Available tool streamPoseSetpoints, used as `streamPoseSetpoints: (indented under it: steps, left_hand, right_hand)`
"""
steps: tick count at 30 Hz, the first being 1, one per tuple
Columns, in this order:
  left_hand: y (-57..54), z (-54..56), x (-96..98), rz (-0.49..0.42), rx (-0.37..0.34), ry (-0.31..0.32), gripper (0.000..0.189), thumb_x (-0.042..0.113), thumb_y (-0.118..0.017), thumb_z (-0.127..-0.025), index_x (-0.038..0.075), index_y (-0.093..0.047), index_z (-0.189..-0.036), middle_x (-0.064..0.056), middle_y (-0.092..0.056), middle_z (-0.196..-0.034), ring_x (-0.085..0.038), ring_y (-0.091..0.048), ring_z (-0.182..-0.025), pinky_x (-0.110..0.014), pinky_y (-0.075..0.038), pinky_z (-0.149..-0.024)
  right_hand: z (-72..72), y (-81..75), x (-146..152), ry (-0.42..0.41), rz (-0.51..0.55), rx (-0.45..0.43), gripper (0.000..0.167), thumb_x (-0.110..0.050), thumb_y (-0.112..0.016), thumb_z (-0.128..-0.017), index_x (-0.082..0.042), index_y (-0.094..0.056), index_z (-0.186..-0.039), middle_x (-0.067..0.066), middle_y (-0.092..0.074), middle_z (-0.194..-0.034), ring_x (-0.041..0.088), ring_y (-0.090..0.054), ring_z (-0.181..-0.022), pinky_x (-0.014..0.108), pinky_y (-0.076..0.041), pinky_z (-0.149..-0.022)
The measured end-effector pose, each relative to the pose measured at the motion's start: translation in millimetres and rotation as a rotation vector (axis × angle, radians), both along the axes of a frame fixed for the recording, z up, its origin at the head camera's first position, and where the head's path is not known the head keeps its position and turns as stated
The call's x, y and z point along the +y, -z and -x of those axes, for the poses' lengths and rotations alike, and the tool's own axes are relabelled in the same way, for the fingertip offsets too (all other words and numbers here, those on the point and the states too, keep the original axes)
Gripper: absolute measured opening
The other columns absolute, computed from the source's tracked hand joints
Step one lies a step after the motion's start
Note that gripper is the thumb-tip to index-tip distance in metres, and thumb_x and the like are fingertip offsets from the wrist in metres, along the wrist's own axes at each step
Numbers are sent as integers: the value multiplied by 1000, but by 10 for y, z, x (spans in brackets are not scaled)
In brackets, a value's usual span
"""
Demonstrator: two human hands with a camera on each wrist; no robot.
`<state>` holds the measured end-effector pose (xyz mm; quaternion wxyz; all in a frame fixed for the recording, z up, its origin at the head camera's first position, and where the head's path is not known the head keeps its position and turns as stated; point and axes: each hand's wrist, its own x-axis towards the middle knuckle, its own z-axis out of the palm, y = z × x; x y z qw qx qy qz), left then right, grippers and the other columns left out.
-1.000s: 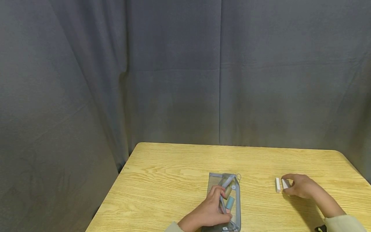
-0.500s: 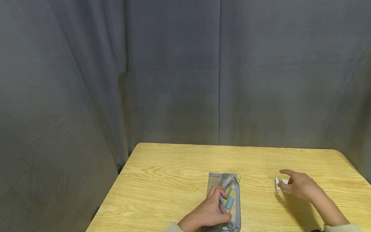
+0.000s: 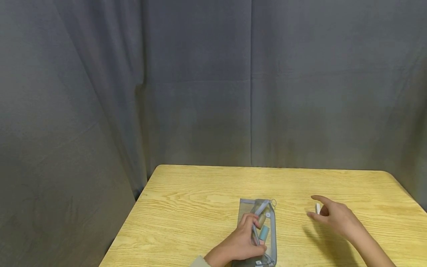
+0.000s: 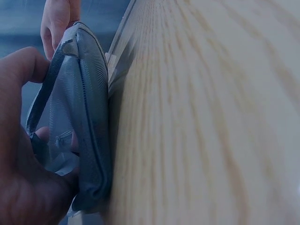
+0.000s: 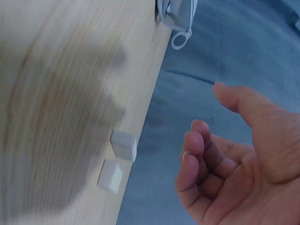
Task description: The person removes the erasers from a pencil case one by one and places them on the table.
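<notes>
My left hand (image 3: 238, 239) grips the edge of a see-through grey zip pouch (image 3: 273, 237), holding its mouth apart. The left wrist view shows the mesh side of the pouch (image 4: 93, 126) and the fingers (image 4: 35, 63) at its rim. Through the pouch show an olive cylinder (image 3: 261, 221) and a small tube with a teal cap (image 3: 264, 233). To the right, my right hand (image 3: 338, 218) hovers over the table, thumb and fingers apart, holding nothing. Below it two small white blocks (image 5: 124, 146) stand side by side; in the head view the hand partly hides them.
Both hands work over a wood-grain table (image 3: 193, 207). A ring-shaped zipper pull (image 3: 274, 202) sticks out from the pouch's far right corner. Grey curtains (image 3: 200, 92) hang behind the table and along its left.
My right hand has let go of a white block and moved left, away from where it touched it. The left hand has kept its grip on the pouch.
</notes>
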<state>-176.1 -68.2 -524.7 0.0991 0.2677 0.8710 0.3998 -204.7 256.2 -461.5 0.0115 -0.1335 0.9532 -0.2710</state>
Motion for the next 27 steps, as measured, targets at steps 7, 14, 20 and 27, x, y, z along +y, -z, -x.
streamPoseSetpoints:
  steps: [7,14,20,27]
  left_hand:
    - [14,24,-10,1,-3,6,52,36,-68,-83,19,-35,-120,-1,-30,-148,-16,-36,-128,-35,-45,-98]
    - [11,23,-13,6,-10,18,53,36,-68,-83,18,-35,-120,-1,-29,-150,-15,-35,-127,-34,-44,-97]
    - [2,14,-16,5,-21,18,53,35,-69,-83,17,-36,-120,0,-28,-149,-14,-36,-125,-31,-44,-96]
    - [-18,3,-10,-2,-27,15,53,35,-69,-83,17,-37,-121,-1,-29,-149,-14,-36,-125,-30,-44,-96]
  right_hand:
    - [-83,-2,-178,-14,40,48,64,-37,-73,-92,4,-54,-138,-8,-55,-71,6,-44,-59,25,-40,-57]
    - [-160,50,-348,-30,73,58,58,-33,-74,-91,2,-58,-134,-10,-56,-69,4,-43,-58,25,-38,-55]
    - [-212,88,-468,-37,112,33,57,-32,-75,-90,1,-59,-133,-10,-56,-69,4,-42,-56,24,-38,-53]
    - [-257,127,-577,-68,122,47,52,-30,-76,-89,0,-62,-129,-13,-54,-64,1,-42,-54,23,-38,-52]
